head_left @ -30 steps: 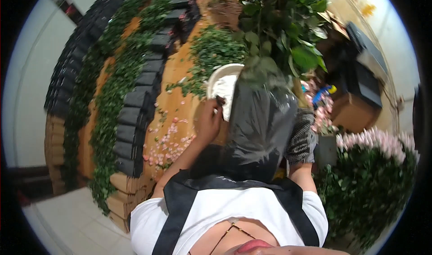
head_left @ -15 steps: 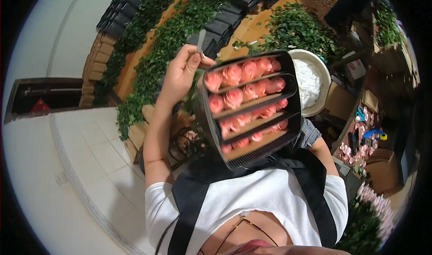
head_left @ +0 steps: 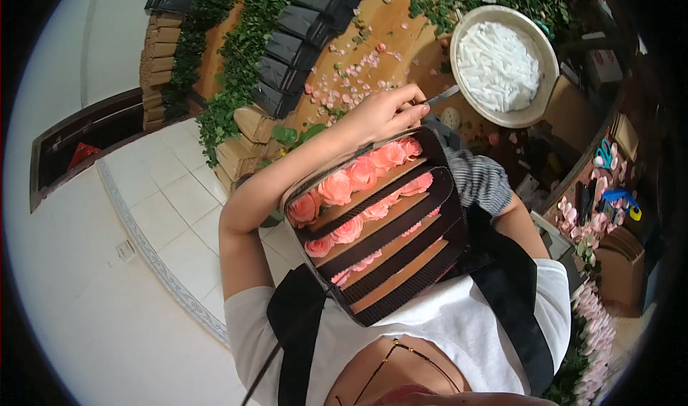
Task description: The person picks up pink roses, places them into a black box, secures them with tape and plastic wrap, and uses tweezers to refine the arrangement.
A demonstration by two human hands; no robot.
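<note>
A bundle of pink roses (head_left: 335,189) stands in front of my chest. The flower heads sit in rows between dark corrugated cardboard layers (head_left: 383,245), inside a dark wrap. At the bundle's far edge is my left hand (head_left: 390,113), fingers closed in a pinch on a thin grey strip (head_left: 442,96) that points toward the tub. Whether the strip is tape or a tool, I cannot tell. My right arm wears a grey checked sleeve cover (head_left: 484,182) and reaches behind the bundle, which hides the right hand.
A round tub of white pieces (head_left: 498,69) stands far right. Dark wrapped bundles (head_left: 308,26) and green foliage (head_left: 240,83) line the wooden table (head_left: 358,55), with petals scattered there. Blue-handled scissors (head_left: 605,155) and a tape dispenser (head_left: 622,202) lie at right; brown cardboard pieces (head_left: 622,273) are nearby.
My left hand has swung right and nearer, across the bundle's far edge, with the grey strip now pointing right. The bundle has tilted and come closer to my chest. The view has shifted too.
</note>
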